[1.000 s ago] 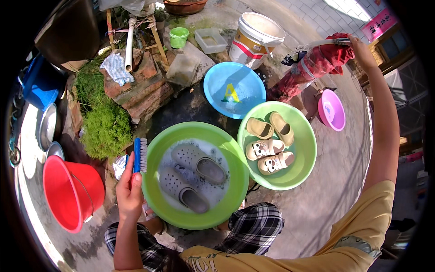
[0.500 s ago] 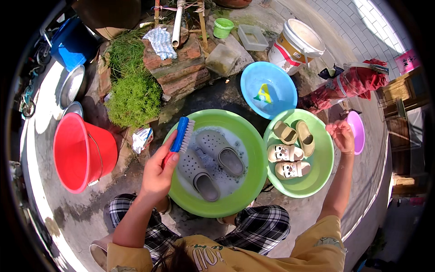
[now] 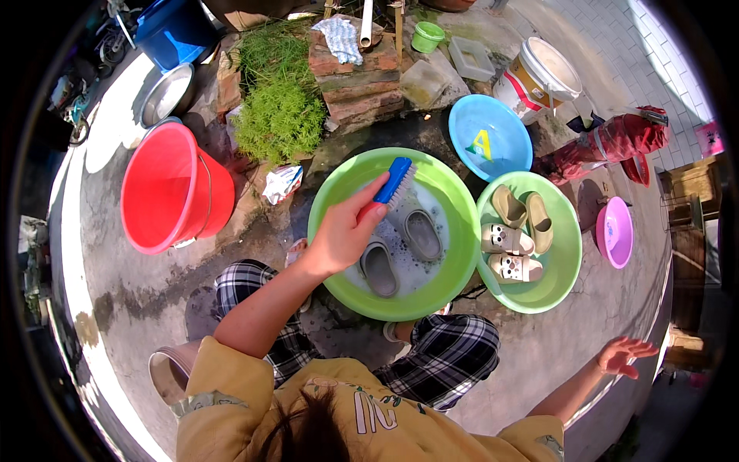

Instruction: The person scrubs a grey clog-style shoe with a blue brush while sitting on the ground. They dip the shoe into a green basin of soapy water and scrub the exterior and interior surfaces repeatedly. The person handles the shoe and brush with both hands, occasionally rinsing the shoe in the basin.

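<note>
A scrub brush [image 3: 396, 182] with a blue back, white bristles and a bit of red handle is gripped in my left hand [image 3: 346, 235]. It is held above a large green basin [image 3: 392, 309]. Inside, a pair of grey clogs sits in sudsy water: the right clog [image 3: 423, 236] shows beyond my hand, while my fingers partly cover the left clog [image 3: 379, 269]. Off to the right, my right hand [image 3: 625, 356] is over the concrete with fingers spread, holding nothing. A second green basin [image 3: 568, 258] contains olive slides [image 3: 540, 223] and cream cartoon-face clogs [image 3: 515, 269].
A light blue basin [image 3: 508, 123] holds a yellow-green packet [image 3: 481, 145]. A purple basin [image 3: 614, 232] stands at the right, a red bucket [image 3: 165, 189] at the left. Bricks [image 3: 358, 96], green plants [image 3: 279, 115] and a white paint pail [image 3: 536, 81] lie beyond.
My left hand has carried the brush from the basin's left side over its middle. My right hand has left the purple basin's side, moving nearer me and outward. The view has shifted.
</note>
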The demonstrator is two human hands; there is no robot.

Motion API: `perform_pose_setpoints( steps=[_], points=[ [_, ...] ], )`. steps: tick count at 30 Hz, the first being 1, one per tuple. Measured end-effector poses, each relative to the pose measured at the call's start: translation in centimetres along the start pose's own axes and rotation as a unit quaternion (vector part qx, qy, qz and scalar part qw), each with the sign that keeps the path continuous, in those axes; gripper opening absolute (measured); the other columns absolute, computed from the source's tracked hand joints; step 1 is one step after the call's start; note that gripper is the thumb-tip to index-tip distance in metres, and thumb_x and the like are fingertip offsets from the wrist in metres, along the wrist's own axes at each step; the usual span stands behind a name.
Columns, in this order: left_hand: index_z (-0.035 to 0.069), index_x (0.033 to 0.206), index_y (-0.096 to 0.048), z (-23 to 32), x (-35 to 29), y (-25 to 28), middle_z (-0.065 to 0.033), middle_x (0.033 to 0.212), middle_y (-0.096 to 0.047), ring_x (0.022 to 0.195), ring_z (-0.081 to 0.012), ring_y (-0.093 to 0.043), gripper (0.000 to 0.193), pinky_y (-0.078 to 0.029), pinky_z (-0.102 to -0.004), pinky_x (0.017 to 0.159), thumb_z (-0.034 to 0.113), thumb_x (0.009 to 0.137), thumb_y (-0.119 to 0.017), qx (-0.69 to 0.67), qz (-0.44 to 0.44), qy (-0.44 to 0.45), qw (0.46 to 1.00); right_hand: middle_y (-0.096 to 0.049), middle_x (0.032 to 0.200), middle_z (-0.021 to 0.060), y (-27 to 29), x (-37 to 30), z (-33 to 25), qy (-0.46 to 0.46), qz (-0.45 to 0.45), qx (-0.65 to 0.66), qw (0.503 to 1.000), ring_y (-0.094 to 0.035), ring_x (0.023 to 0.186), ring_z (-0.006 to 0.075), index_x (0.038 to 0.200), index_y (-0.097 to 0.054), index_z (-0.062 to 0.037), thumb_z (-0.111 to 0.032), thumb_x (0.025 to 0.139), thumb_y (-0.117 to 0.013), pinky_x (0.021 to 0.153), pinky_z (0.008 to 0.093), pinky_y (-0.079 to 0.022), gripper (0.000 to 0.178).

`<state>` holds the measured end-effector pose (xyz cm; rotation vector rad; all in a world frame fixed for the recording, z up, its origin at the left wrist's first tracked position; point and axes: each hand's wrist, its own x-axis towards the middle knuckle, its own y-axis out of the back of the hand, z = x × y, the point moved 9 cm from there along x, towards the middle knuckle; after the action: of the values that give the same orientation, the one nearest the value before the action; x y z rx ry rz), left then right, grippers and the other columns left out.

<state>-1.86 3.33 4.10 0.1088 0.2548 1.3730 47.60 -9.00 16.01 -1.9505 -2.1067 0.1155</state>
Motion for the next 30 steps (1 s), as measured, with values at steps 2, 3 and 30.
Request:
perform_pose_setpoints(
  steps=[2, 3, 30],
  points=[
    [0.009, 0.134, -0.040, 0.8, -1.0, -0.1, -0.0039, 0.081, -0.055, 0.073, -0.0090, -0.046, 0.046, -0.041, -0.0229, 0.071, 0.015, 0.090, -0.051, -0.005, 0.002, -0.032, 0.999, -0.051, 0.126, 0.0141, 11.2, -11.2, 10.0, -0.252, 0.235, -0.212, 0.914, -0.050, 0.114, 0.0233, 0.134, -0.038, -0.0110, -0.036, 0.085, -0.060, 0.097, 0.0413, -0.037, 0.060],
    [0.009, 0.134, -0.041, 1.2, -1.1, -0.3, -0.0032, 0.079, -0.053, 0.071, -0.0090, -0.045, 0.045, -0.041, -0.0228, 0.070, 0.015, 0.090, -0.051, -0.013, 0.005, -0.059, 0.998, -0.050, 0.127, 0.0146, 15.2, -21.0, 15.7, -0.454, 0.320, -0.281, 0.783, -0.050, 0.115, 0.0239, 0.134, -0.037, -0.0119, -0.037, 0.085, -0.060, 0.096, 0.0426, -0.038, 0.060],
    [0.015, 0.131, -0.045, -2.7, -1.0, 1.7, -0.0158, 0.080, -0.061, 0.068, -0.0249, -0.058, 0.045, -0.045, -0.0330, 0.065, 0.021, 0.087, -0.053, 0.033, 0.107, -0.133, 0.985, -0.052, 0.103, 0.0091, -3.5, -25.1, -0.1, -0.001, 0.410, -0.447, 0.795, -0.047, 0.099, 0.0216, 0.107, -0.060, -0.0063, -0.044, 0.087, -0.054, 0.082, 0.0353, -0.040, 0.043]
  ],
)
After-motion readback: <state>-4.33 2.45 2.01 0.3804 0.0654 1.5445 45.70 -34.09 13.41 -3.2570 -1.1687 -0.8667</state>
